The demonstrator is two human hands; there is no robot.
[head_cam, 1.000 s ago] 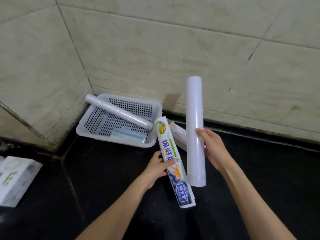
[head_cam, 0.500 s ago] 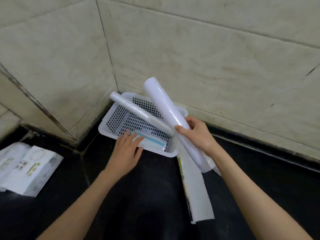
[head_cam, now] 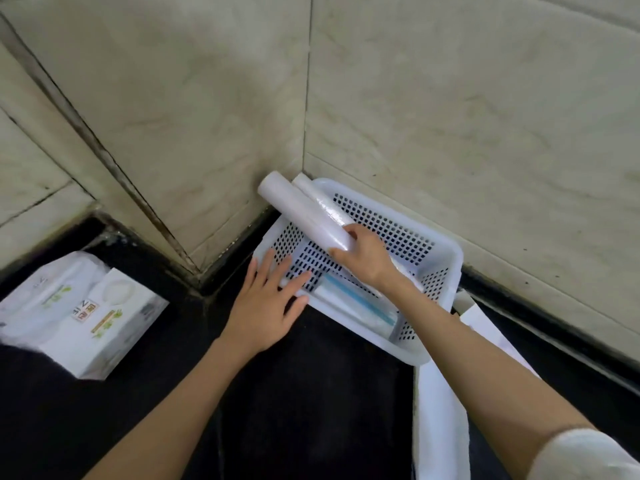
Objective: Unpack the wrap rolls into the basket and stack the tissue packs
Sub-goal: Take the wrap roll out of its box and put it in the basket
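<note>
A white perforated basket [head_cam: 446, 271] stands on the black counter in the wall corner. My right hand [head_cam: 363, 258] grips a white wrap roll [head_cam: 298, 211] and holds it slanted over the basket, its far end poking past the back left rim. A second wrap roll [head_cam: 320, 199] lies right beside it across the basket. A flat pack with a blue stripe [head_cam: 360, 303] lies on the basket floor. My left hand [head_cam: 266, 299] rests flat with spread fingers on the basket's near left rim. Two white tissue packs [head_cam: 86, 317] lie side by side at the left.
An empty white wrap box [head_cam: 440, 410] lies on the counter in front of the basket, under my right forearm. Tiled walls close in behind and to the left. The black counter [head_cam: 311, 393] stretches toward me.
My right hand has brought the roll down from upright to lie over the basket beside the other roll. My left hand let go of the printed box and moved to the basket's rim.
</note>
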